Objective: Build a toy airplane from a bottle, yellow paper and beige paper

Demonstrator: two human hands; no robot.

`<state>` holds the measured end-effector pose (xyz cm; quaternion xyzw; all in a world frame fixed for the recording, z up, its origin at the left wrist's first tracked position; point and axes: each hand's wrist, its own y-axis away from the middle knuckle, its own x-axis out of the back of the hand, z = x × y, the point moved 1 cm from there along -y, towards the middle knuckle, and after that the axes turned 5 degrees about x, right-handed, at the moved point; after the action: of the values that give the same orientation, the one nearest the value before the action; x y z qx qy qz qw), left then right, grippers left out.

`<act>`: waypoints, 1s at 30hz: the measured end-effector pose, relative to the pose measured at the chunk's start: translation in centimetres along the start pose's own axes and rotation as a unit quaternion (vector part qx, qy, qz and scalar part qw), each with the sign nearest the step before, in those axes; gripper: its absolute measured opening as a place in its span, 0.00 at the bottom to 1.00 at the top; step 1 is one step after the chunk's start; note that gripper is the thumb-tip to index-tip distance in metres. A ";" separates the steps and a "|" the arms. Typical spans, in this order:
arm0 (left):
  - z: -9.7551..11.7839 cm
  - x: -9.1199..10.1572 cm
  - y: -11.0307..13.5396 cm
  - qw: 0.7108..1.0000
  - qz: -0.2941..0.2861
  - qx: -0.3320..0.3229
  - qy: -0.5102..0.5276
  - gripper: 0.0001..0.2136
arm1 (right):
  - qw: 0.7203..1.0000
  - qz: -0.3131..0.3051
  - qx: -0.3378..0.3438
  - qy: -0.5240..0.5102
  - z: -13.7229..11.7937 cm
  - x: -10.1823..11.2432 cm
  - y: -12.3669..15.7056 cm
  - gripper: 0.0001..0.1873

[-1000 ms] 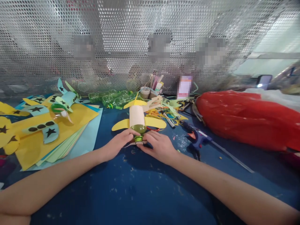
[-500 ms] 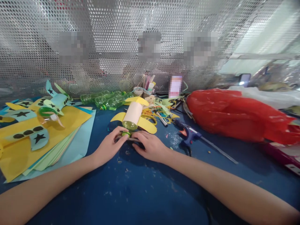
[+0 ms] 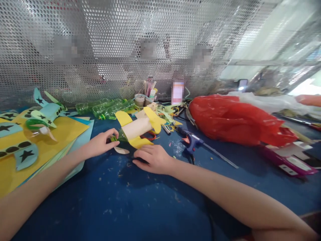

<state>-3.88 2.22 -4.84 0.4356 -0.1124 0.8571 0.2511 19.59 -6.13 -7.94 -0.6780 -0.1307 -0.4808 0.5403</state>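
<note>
A toy plane (image 3: 136,128) made from a green plastic bottle lies on the blue table, with cream paper wrapped round its body and yellow paper wings and tail. My left hand (image 3: 101,143) pinches the green cap (image 3: 115,138) at its nose. A cream paper blade (image 3: 122,151) sticks out below the cap. Close to the near yellow wing (image 3: 139,142), my right hand (image 3: 154,159) rests low over the table, fingers slightly bent and apart from the thumb, with nothing visible in it. Red-handled scissors (image 3: 150,135) lie partly hidden behind the plane.
Coloured paper sheets (image 3: 72,129) and a blue finished paper plane (image 3: 48,112) are at left. Green bottles (image 3: 112,108) lie behind. To the right are a blue glue gun (image 3: 192,142) with a glue stick, a red plastic bag (image 3: 233,120) and a purple package (image 3: 291,164). Paper scraps lie near the back.
The toy plane has swung so its nose points left, with my left hand moving left on the cap. My right hand has come off the nose. The view has turned slightly right.
</note>
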 end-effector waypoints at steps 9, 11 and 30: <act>-1.7 4.8 -0.2 0.994 -0.058 -0.030 -0.086 0.12 | 0.996 0.017 0.078 0.048 -0.5 0.9 0.1 0.09; -1.8 5.5 -0.2 0.993 -0.043 -0.020 -0.107 0.11 | 0.996 0.012 0.072 0.044 -0.5 0.9 0.1 0.09; -3.0 8.1 0.0 0.994 0.080 0.064 -0.032 0.14 | 0.998 0.025 0.058 0.015 -0.3 0.7 0.1 0.09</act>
<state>-9.90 6.15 -0.13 0.4673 -0.0995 0.8657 0.1492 19.85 -6.66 -7.45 -0.6412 -0.1339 -0.4688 0.5926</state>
